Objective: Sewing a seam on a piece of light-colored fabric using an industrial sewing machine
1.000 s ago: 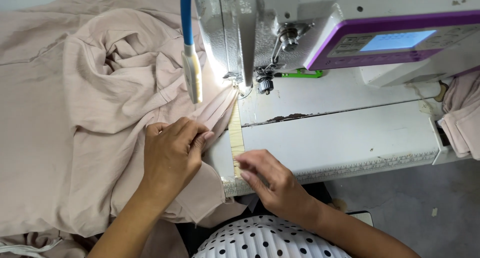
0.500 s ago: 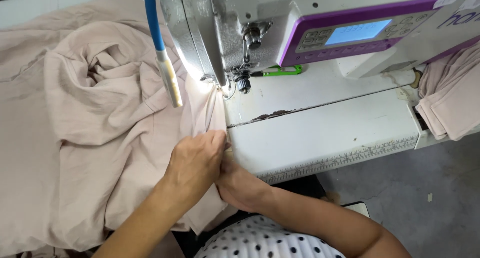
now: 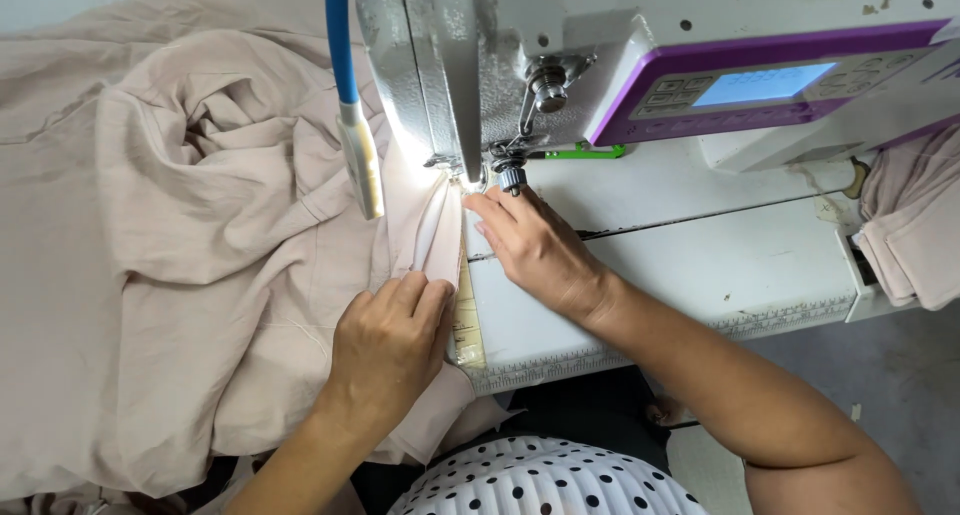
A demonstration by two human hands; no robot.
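Beige fabric (image 3: pixel 200 275), soft and limp: left hand (image 3: pixel 390 350) presses it flat at six o'clock of the presser foot (image 3: pixel 470 180); right hand (image 3: pixel 535 250) fingertips pin its edge.

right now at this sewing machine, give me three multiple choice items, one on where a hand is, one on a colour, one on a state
1. Where is the right hand?
A. on the heaped cloth at far left
B. by the needle area, fingertips at the fabric edge
C. on the display panel

2. What colour is the fabric under the left hand?
A. pale beige-pink
B. navy
C. bright green

3. How does the left hand lie?
A. raised clear of the table
B. closed round the blue hose
C. palm down, pressing the fabric flat

Key: 1 B, its fingers reach just below the sewing machine head. 2 A, the whole cloth is that pale tone. 3 C, the hand lies spread on the cloth beside the table edge.
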